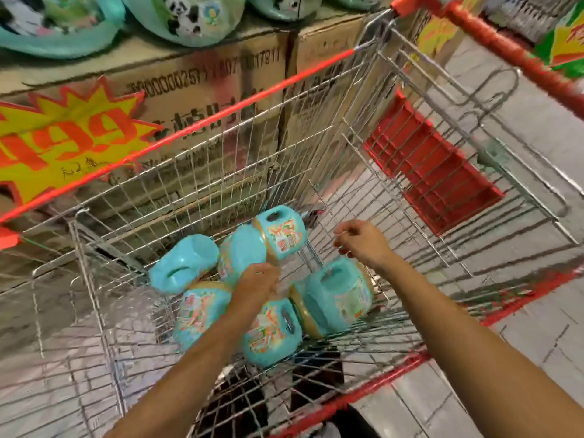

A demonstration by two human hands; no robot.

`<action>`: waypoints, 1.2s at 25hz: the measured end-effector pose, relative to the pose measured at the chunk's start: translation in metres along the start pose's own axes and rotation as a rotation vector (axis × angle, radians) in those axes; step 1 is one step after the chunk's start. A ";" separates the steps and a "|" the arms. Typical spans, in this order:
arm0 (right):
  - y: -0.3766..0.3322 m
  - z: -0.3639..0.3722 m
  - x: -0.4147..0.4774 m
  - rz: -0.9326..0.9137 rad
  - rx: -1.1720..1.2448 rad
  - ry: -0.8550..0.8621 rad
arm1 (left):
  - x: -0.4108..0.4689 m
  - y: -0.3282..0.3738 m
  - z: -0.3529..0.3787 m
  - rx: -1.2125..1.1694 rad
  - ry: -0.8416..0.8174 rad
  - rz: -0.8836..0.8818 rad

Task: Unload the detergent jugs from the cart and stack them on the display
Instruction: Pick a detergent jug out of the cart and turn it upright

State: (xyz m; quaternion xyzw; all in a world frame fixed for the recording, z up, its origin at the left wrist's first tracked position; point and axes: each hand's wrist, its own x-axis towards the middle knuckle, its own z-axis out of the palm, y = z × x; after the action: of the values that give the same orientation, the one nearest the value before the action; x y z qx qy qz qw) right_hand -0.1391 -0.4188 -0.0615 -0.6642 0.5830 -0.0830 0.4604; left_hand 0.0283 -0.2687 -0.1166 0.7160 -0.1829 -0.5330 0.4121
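Observation:
Several teal detergent jugs lie on their sides in the bottom of a wire shopping cart (pixel 373 393); some are taped in pairs with a tan band. One jug (pixel 279 237) lies at the back, another (pixel 183 263) to the left, one (pixel 268 330) nearest me and one (pixel 335 292) to the right. My left hand (pixel 256 281) is down among them, its fingers curled over the banded pair; motion blur hides whether it grips. Above the cart floor to the right hovers my right hand (pixel 360 241), loosely curled and holding nothing.
Beyond the cart's far side stand stacked cardboard boxes (pixel 205 80) with teal panda-labelled bags (pixel 189 17) on top. A yellow and red price sign (pixel 63 134) hangs at the left. The cart's red seat flap (pixel 433 172) is on the right wall, with tiled floor (pixel 521 128) beyond.

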 end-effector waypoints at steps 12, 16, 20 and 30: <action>0.127 0.028 0.142 -0.164 -0.702 -0.552 | 0.071 -0.105 0.104 0.087 -0.056 -0.404; 0.162 0.045 0.162 -0.224 -0.790 -0.671 | 0.086 -0.141 0.126 -0.014 -0.216 -0.428; 0.190 0.057 0.167 -0.255 -0.906 -0.574 | 0.104 -0.151 0.145 -0.096 -0.276 -0.396; 0.169 0.054 0.150 -0.337 -0.863 -0.399 | 0.103 -0.143 0.134 -0.101 -0.023 -0.299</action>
State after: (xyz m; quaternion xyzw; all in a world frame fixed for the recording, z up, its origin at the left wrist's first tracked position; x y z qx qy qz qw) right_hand -0.1762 -0.5014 -0.2753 -0.8818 0.3494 0.2213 0.2265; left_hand -0.0822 -0.3095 -0.3048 0.7075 -0.0518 -0.6051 0.3615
